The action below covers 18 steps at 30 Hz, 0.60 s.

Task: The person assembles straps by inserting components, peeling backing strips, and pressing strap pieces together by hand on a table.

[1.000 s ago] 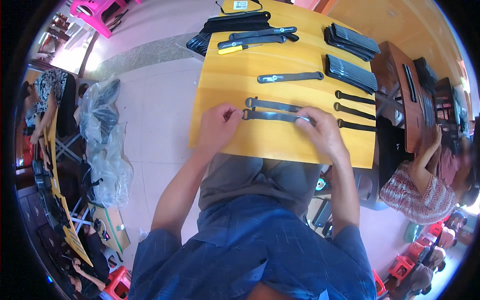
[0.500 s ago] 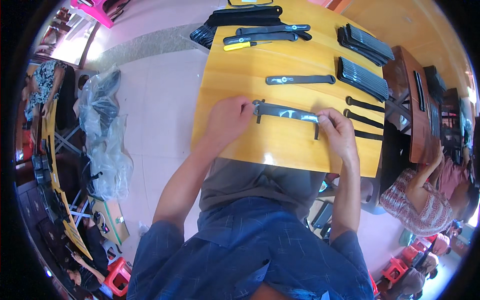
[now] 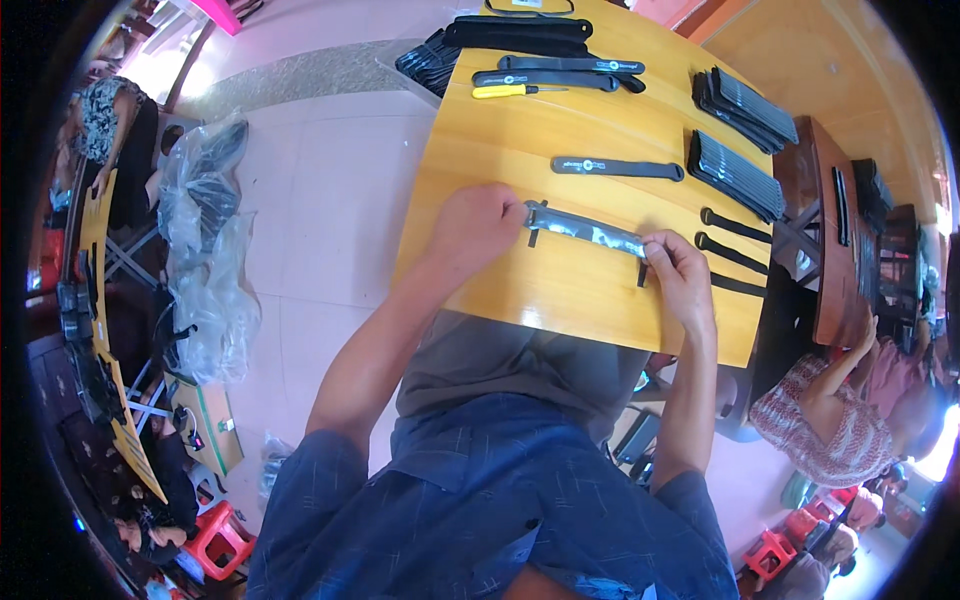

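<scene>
A dark strap (image 3: 588, 231) with a shiny face stretches between my hands, just above the yellow wooden table (image 3: 480, 285). My left hand (image 3: 478, 228) is closed in a fist at the strap's left end, where a small loop or ring shows. Thumb and fingers of my right hand (image 3: 684, 275) pinch its right end. Short dark pieces stick out below the strap near both ends; what they belong to is unclear. Another black strap (image 3: 618, 168) with a pale mark lies flat beyond it. Several thin black straps (image 3: 735, 225) lie beside my right hand.
Two stacks of black straps (image 3: 735, 175) lie at the table's right. At the far left are more straps (image 3: 545, 80) and a yellow-handled screwdriver (image 3: 500, 91). Clear plastic bags (image 3: 205, 270) stand on the floor at left. A person (image 3: 820, 410) sits at right by a brown table.
My view has shifted a little, so the table appears further right and lower. Both hands keep hold of the strap, whose right end tilts slightly lower.
</scene>
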Available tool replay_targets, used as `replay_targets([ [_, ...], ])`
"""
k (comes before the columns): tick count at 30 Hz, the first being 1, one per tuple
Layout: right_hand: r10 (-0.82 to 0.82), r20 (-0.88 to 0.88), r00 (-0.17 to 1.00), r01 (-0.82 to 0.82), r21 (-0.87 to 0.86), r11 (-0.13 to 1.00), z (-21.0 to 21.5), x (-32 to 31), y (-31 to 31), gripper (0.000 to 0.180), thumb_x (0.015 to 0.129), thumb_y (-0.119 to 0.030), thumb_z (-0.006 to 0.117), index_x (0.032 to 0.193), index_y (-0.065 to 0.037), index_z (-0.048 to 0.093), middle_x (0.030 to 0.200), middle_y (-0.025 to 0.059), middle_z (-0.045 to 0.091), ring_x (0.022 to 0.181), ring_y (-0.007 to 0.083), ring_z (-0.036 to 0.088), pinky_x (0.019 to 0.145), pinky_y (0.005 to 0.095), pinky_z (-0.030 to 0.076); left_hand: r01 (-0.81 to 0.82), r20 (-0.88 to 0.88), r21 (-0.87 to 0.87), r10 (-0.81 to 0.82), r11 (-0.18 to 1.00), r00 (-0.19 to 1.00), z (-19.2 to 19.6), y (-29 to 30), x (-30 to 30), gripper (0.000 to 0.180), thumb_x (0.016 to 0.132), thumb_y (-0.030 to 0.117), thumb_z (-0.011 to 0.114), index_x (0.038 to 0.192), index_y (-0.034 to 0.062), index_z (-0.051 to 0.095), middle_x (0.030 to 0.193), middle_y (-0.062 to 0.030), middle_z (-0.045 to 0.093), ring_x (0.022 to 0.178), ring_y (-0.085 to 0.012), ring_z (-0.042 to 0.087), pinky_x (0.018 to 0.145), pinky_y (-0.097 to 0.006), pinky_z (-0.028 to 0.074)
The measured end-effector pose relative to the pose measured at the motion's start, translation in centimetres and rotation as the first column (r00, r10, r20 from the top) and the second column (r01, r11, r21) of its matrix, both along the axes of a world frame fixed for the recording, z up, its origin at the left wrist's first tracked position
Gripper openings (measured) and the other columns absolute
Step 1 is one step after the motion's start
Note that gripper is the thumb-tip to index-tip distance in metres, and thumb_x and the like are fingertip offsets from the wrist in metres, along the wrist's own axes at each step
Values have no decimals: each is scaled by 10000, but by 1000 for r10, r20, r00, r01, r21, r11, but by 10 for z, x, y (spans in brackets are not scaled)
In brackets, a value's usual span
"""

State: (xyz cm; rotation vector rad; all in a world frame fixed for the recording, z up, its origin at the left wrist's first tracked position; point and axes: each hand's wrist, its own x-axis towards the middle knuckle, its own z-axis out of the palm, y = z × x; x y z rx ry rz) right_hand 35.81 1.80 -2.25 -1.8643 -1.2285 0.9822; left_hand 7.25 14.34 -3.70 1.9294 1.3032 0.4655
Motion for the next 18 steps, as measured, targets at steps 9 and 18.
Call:
replay_targets([
  [9, 7, 40, 999, -7, -8, 1000, -1, 0, 3, 165, 1009, -142, 632, 1067, -15, 721, 792, -9, 657, 714, 68, 578, 660, 236, 477, 18, -6, 31, -17, 999, 1000, -5, 4, 1, 256, 892, 241, 593, 809, 33, 717, 823, -200, 706, 808, -390, 689, 765, -512, 538],
  [18, -30, 24, 999, 31, -17, 999, -1, -2, -1, 167, 1005, -151, 650, 1076, -21, 729, 786, -17, 652, 715, 60, 562, 654, 237, 471, 26, 0, 34, -26, 999, 1000, -8, 4, 2, 226, 878, 230, 617, 806, 42, 718, 786, -186, 694, 767, -386, 681, 727, -512, 537],
])
